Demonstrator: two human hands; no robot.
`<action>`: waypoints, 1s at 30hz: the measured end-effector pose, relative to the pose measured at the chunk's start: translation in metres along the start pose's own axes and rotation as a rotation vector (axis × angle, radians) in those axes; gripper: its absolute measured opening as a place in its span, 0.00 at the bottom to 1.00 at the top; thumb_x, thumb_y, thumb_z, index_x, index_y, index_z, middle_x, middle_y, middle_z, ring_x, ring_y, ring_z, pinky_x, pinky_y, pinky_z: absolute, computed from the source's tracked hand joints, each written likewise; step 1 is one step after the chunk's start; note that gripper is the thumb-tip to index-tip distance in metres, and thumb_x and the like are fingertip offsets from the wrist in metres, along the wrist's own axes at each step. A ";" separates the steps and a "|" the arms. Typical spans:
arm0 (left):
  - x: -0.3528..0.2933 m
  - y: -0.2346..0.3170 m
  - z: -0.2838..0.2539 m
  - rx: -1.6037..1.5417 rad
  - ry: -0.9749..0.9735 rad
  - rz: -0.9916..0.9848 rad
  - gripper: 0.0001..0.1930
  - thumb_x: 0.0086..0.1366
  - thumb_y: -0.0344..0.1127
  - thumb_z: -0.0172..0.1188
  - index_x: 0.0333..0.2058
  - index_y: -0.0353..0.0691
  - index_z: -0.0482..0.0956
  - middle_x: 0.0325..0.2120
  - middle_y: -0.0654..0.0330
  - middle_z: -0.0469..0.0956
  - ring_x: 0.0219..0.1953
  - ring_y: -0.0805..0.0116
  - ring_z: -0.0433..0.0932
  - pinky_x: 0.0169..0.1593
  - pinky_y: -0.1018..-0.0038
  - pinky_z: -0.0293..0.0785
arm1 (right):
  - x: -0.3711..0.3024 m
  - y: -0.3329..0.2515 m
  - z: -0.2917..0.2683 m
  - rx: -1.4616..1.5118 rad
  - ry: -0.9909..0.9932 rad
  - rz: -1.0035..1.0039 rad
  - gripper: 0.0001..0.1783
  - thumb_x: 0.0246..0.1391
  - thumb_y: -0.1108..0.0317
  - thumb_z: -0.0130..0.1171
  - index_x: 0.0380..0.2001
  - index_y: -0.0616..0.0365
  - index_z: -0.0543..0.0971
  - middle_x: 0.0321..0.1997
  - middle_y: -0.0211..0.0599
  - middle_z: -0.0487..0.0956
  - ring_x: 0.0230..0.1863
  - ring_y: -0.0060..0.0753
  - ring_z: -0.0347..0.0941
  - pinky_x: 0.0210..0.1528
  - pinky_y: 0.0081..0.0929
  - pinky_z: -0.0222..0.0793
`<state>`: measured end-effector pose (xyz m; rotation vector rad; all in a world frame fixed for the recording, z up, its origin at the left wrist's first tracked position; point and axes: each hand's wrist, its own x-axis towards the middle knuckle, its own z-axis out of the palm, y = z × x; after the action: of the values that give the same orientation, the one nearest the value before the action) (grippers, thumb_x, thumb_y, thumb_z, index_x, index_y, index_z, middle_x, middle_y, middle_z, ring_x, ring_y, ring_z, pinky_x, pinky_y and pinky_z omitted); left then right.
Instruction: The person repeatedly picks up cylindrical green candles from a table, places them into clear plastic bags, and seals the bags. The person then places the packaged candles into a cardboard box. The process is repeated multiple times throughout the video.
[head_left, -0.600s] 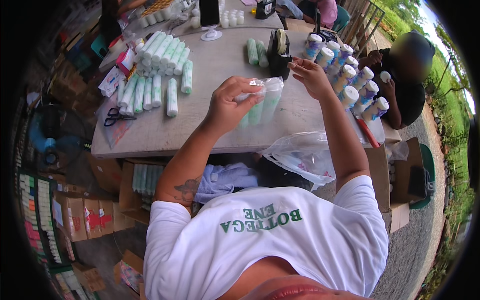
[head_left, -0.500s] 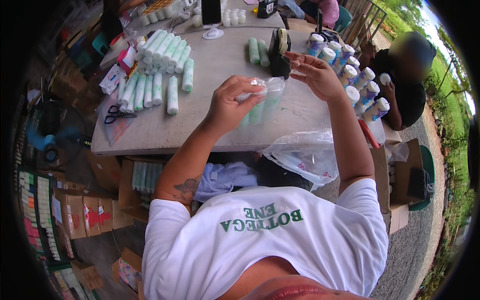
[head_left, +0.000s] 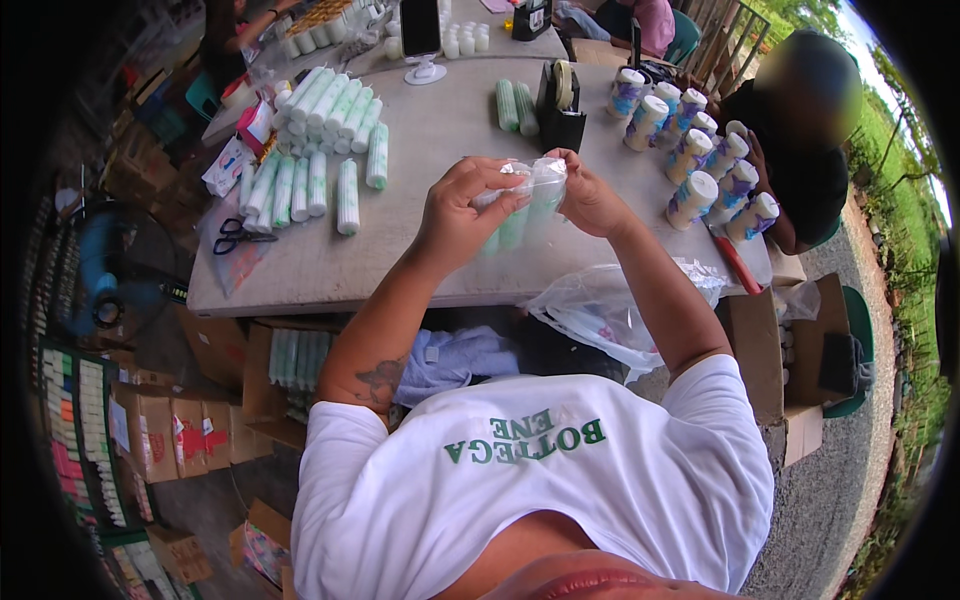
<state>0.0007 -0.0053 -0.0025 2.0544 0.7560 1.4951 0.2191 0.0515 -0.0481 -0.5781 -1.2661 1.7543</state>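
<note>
In front of me, over the table, my left hand (head_left: 468,208) grips a clear plastic bag (head_left: 548,178) by its gathered upper part. Green and white pillar candles (head_left: 512,232) show through the film below my fingers. My right hand (head_left: 592,200) pinches the bag's other upper corner between thumb and fingers. Just beyond my hands stands a black tape dispenser (head_left: 562,125) with a roll of tape (head_left: 564,86). Two bagged green candles (head_left: 516,106) lie beside it on the left.
A stack of green and white candles (head_left: 325,105) lies on the table (head_left: 430,130) at left, near dark-handled scissors (head_left: 240,236). Several white-and-purple candles (head_left: 690,155) stand at right, beside another person (head_left: 800,140). A loose plastic bag (head_left: 610,310) hangs over the front edge.
My right hand has come down and left from beside the tape dispenser to the bag's upper corner. My left hand keeps its hold. The person at right has reached toward the purple-patterned candles.
</note>
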 end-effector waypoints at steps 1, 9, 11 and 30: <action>-0.001 -0.001 0.000 0.004 -0.005 0.016 0.13 0.52 0.21 0.64 0.37 0.39 0.78 0.41 0.55 0.75 0.46 0.65 0.74 0.45 0.76 0.72 | 0.001 0.003 0.001 0.046 -0.017 -0.020 0.22 0.54 0.47 0.58 0.40 0.52 0.70 0.44 0.27 0.69 0.51 0.27 0.64 0.53 0.37 0.61; -0.001 0.016 -0.017 0.058 -0.172 -0.021 0.16 0.56 0.24 0.62 0.44 0.39 0.75 0.47 0.53 0.73 0.50 0.61 0.72 0.53 0.72 0.67 | 0.068 -0.036 -0.069 -0.445 0.835 -0.019 0.21 0.52 0.52 0.63 0.39 0.58 0.76 0.40 0.34 0.74 0.49 0.28 0.66 0.47 0.34 0.61; -0.001 0.017 -0.021 0.092 -0.205 -0.003 0.18 0.56 0.22 0.62 0.46 0.38 0.74 0.49 0.52 0.72 0.52 0.62 0.72 0.54 0.72 0.68 | 0.077 -0.043 -0.068 -0.359 0.814 0.150 0.24 0.50 0.52 0.64 0.44 0.57 0.76 0.48 0.39 0.74 0.58 0.31 0.61 0.56 0.41 0.57; -0.009 0.002 0.015 0.207 0.167 0.099 0.14 0.49 0.24 0.68 0.37 0.37 0.77 0.45 0.52 0.76 0.46 0.59 0.77 0.48 0.70 0.74 | 0.019 -0.034 -0.054 -0.398 0.462 -0.242 0.07 0.53 0.68 0.61 0.29 0.60 0.79 0.42 0.31 0.78 0.65 0.28 0.54 0.61 0.29 0.49</action>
<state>0.0132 -0.0137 -0.0111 2.1633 0.9195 1.7243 0.2642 0.0990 -0.0348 -0.9506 -1.2886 1.0894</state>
